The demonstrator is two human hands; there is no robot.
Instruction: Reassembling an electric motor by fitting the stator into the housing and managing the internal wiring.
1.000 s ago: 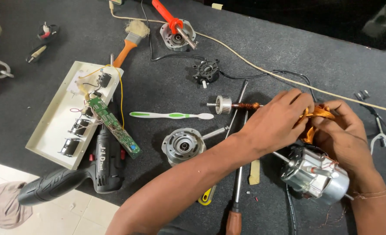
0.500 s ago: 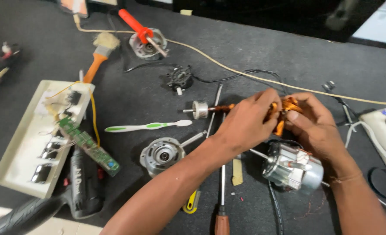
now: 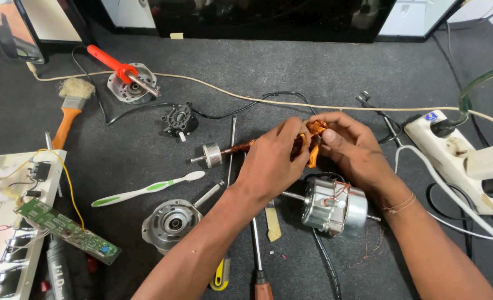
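My left hand [image 3: 271, 161] and my right hand [image 3: 355, 147] meet over the dark mat, both gripping a small orange tool [image 3: 315, 143] between their fingers. Just below them lies a silver motor body [image 3: 335, 205] with thin copper wire on top and a shaft sticking out both ends. A rusty rotor shaft with a metal collar [image 3: 216, 154] lies just left of my left hand, partly hidden behind it. How the orange tool's tip meets the motor is hidden by my fingers.
A round motor end cap [image 3: 170, 224], white-green toothbrush [image 3: 146, 190], screwdrivers [image 3: 257, 250], green circuit board [image 3: 69, 231] on a white panel [image 3: 2, 222], paintbrush [image 3: 69, 111], orange-handled soldering iron [image 3: 119, 69], black fan part [image 3: 179, 119] and a white power strip [image 3: 463, 161] lie around.
The view has shifted right, so the power strip now shows at the right. Both hands stay together on the orange tool above the motor, in much the same grip.
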